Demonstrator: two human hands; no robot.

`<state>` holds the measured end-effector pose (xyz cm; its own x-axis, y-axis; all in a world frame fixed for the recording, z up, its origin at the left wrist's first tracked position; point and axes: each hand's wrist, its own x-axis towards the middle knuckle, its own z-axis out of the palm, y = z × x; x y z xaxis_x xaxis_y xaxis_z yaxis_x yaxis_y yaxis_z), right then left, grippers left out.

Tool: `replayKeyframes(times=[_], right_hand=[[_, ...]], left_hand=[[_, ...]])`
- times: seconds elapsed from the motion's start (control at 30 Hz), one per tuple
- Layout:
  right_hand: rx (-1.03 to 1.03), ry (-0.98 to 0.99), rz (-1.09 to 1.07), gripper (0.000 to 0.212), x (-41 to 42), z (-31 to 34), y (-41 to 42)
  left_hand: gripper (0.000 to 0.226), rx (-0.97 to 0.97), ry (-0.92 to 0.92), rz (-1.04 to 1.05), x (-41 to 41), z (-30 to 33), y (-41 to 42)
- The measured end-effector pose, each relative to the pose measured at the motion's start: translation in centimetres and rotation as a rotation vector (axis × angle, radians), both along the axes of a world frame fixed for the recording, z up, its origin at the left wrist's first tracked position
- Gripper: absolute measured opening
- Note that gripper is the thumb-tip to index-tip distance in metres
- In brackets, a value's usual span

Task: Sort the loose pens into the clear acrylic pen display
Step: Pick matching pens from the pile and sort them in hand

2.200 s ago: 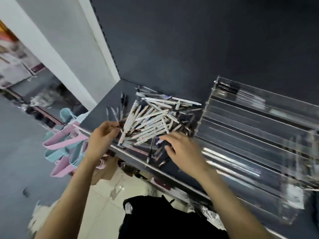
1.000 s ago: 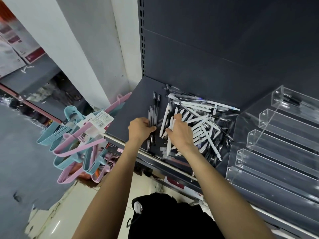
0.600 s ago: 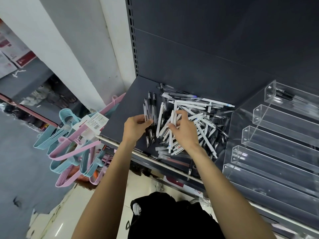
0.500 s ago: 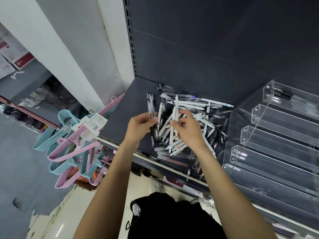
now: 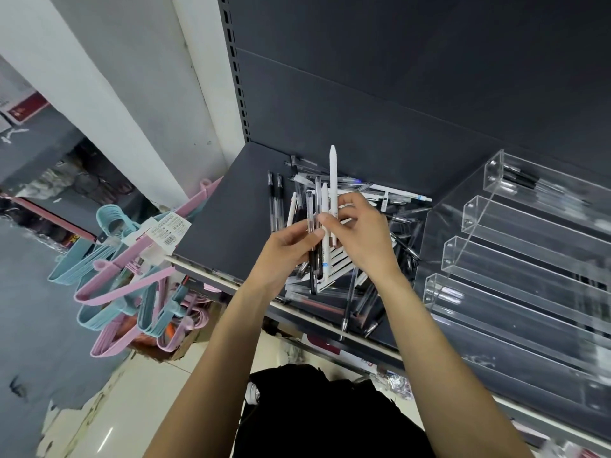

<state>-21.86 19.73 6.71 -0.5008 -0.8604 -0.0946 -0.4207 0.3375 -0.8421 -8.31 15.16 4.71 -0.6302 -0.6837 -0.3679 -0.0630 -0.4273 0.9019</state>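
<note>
A heap of loose white, clear and black pens point(image 5: 390, 206) lies on the dark grey shelf point(image 5: 228, 206). Above the heap my left hand point(image 5: 284, 252) grips a few clear and black pens point(image 5: 310, 206), held upright. My right hand point(image 5: 363, 236) pinches white pens point(image 5: 333, 180) that point up, right beside the left hand's bundle. The clear acrylic pen display point(image 5: 515, 259) stands to the right, with stepped trough rows. Its top row holds several black-capped pens point(image 5: 522, 178).
Pink and blue plastic hangers point(image 5: 125, 279) with a white label hang off the shelf's left end. A white pillar point(image 5: 132, 94) rises at the left. The shelf's front rail point(image 5: 297, 309) runs under my forearms, and a few pens overhang it.
Both hands have lifted from the heap with pens in them. The white pens in my right hand now stand higher, and the two bundles have come together.
</note>
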Motion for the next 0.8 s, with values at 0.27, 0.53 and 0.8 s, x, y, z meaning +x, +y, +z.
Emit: replayKeyframes(times=[0.27, 0.53, 0.8], right_hand=[[-0.025, -0.063, 0.023, 0.022, -0.1, 1.5, 0.2], [0.01, -0.121, 0.155, 0.019, 0.4, 1.2, 1.9], [0.054, 0.007, 0.203, 0.034, 1.4, 1.1, 2.5]], left_hand=[[0.029, -0.097, 0.018, 0.15, 0.0, 0.6, 0.8], [0.026, 0.108, 0.156, 0.284, 0.3, 0.9, 0.9], [0.02, 0.099, 0.189, 0.407, -0.8, 1.1, 2.0]])
